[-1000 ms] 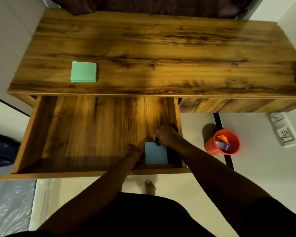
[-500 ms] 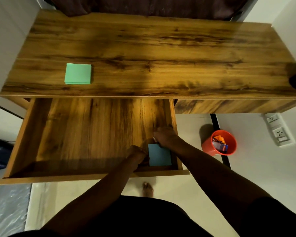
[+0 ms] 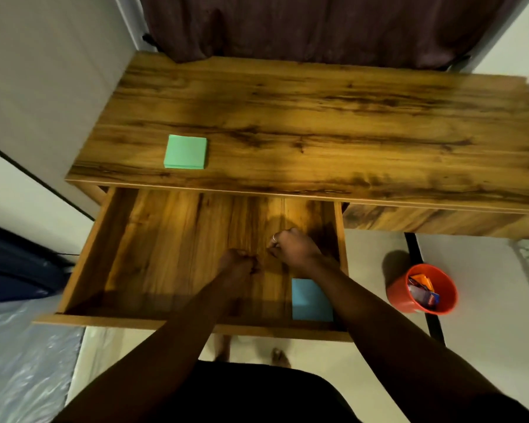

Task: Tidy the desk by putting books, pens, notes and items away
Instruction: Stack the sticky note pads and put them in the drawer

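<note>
A blue sticky-note pad (image 3: pixel 310 300) lies flat in the front right corner of the open wooden drawer (image 3: pixel 83 254). A green sticky-note pad (image 3: pixel 186 152) sits on the desk top (image 3: pixel 318 123) near its front left. My left hand (image 3: pixel 237 264) hovers over the drawer's middle with its fingers loosely curled, holding nothing. My right hand (image 3: pixel 293 248), with a ring on one finger, is just to its right, also loosely curled and holding nothing. Both hands are apart from the blue pad, which lies under my right forearm's edge.
An orange bin (image 3: pixel 422 290) holding wrappers stands on the floor to the right of the drawer. A dark curtain (image 3: pixel 318 25) hangs behind the desk. A plastic-covered surface (image 3: pixel 19 361) lies at lower left. My feet are below the drawer front.
Both hands have lifted off the blue pad and moved back and to the left over the drawer floor. The blue pad stays in the front right corner. The camera has shifted.
</note>
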